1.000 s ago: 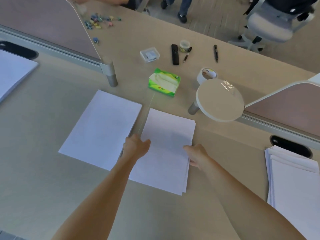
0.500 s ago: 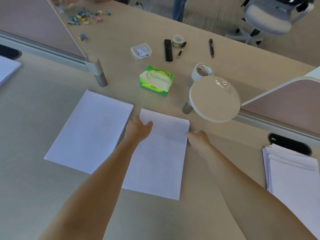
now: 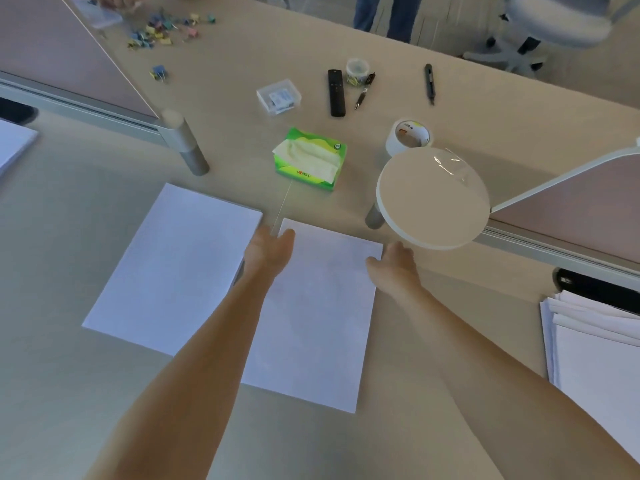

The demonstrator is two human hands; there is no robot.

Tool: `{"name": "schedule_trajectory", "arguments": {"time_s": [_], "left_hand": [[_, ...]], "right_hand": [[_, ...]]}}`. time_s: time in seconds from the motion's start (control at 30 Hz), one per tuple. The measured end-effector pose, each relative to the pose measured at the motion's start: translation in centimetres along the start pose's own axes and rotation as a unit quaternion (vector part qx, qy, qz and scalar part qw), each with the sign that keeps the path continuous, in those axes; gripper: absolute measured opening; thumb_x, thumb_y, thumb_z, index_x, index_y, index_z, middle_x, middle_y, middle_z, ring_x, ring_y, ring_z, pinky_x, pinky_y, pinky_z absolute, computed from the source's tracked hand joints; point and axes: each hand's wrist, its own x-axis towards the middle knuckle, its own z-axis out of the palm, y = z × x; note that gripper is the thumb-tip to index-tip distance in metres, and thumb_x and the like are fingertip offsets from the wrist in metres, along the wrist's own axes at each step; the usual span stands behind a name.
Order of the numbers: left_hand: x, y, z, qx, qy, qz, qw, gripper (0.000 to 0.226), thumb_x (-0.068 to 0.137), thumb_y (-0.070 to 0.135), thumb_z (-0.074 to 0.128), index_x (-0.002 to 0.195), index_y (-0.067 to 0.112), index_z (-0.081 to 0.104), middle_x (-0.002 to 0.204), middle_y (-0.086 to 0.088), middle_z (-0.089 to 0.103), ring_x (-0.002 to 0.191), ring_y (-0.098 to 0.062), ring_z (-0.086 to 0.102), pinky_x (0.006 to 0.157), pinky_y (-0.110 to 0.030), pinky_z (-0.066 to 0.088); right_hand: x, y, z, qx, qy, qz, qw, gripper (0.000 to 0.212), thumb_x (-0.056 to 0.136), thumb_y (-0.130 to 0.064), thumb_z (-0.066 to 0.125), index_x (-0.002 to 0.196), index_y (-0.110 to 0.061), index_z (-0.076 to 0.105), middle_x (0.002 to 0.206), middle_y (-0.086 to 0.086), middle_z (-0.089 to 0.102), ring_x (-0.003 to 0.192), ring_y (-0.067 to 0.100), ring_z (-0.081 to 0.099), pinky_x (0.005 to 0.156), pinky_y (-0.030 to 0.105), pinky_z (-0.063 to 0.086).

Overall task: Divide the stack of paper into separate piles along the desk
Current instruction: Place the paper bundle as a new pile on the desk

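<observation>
Two white paper piles lie side by side on the beige desk [image 3: 69,393]: a left pile [image 3: 173,268] and a middle pile [image 3: 318,317]. My left hand [image 3: 268,251] rests at the middle pile's far left corner, thumb on the sheet. My right hand [image 3: 394,265] touches its far right corner from the side. Neither hand has the paper lifted; the pile lies flat with squared edges. A thicker, uneven paper stack [image 3: 595,348] sits at the right edge. Another sheaf of paper [image 3: 10,147] shows at the far left.
Just beyond the piles stand a green tissue box [image 3: 310,159], a tape roll [image 3: 408,135], and a round raised disc [image 3: 433,199] on a post. Farther back lie a black remote [image 3: 336,92], pens, a clear box [image 3: 278,97] and scattered binder clips [image 3: 166,26]. Partition panels flank both sides.
Both hands slid from the middle pile's sides up to its far corners. The fanned sheets now line up into one neat pile. The view shifted slightly.
</observation>
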Motion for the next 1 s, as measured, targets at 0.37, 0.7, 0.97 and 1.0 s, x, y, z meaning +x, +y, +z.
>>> {"name": "schedule_trajectory", "arguments": {"time_s": [0.37, 0.7, 0.97, 1.0], "left_hand": [[-9.0, -13.4, -6.4, -0.148, 0.009, -0.25, 0.957, 0.05, 0.087, 0.048, 0.055, 0.083, -0.001, 0.063, 0.072, -0.015, 0.068, 0.061, -0.03, 0.065, 0.065, -0.038, 0.06], [-14.9, -15.7, -0.6, -0.207, -0.219, -0.38, 0.874, 0.077, 0.084, 0.06, 0.059, 0.107, -0.013, 0.062, 0.105, -0.029, 0.069, 0.096, -0.039, 0.069, 0.081, -0.043, 0.059], [-15.0, -14.7, 0.7, -0.319, -0.216, -0.367, 0.847, 0.068, 0.086, 0.047, 0.064, 0.113, -0.015, 0.057, 0.107, -0.029, 0.069, 0.096, -0.038, 0.07, 0.077, -0.043, 0.06], [-15.0, -14.6, 0.7, -0.319, -0.214, -0.365, 0.848, 0.066, 0.087, 0.046, 0.064, 0.112, -0.015, 0.057, 0.107, -0.029, 0.069, 0.096, -0.038, 0.07, 0.077, -0.043, 0.06]], "right_hand": [[1.2, -5.9, 1.1, -0.298, -0.012, -0.247, 0.922, 0.055, 0.1, -0.042, 0.037, 0.135, -0.001, 0.044, 0.137, 0.019, 0.043, 0.133, 0.037, 0.037, 0.111, 0.044, 0.03], [3.4, -4.7, 1.6, -0.251, 0.027, -0.258, 0.933, 0.05, 0.095, -0.038, 0.04, 0.125, 0.0, 0.051, 0.135, 0.021, 0.047, 0.129, 0.041, 0.043, 0.109, 0.046, 0.038], [3.5, -4.8, 1.5, -0.253, 0.028, -0.267, 0.93, 0.048, 0.095, -0.038, 0.04, 0.122, -0.001, 0.053, 0.133, 0.019, 0.049, 0.127, 0.04, 0.046, 0.101, 0.045, 0.044], [3.5, -4.9, 1.5, -0.25, 0.027, -0.266, 0.93, 0.047, 0.095, -0.038, 0.04, 0.121, -0.001, 0.053, 0.132, 0.019, 0.05, 0.126, 0.041, 0.046, 0.1, 0.045, 0.044]]}}
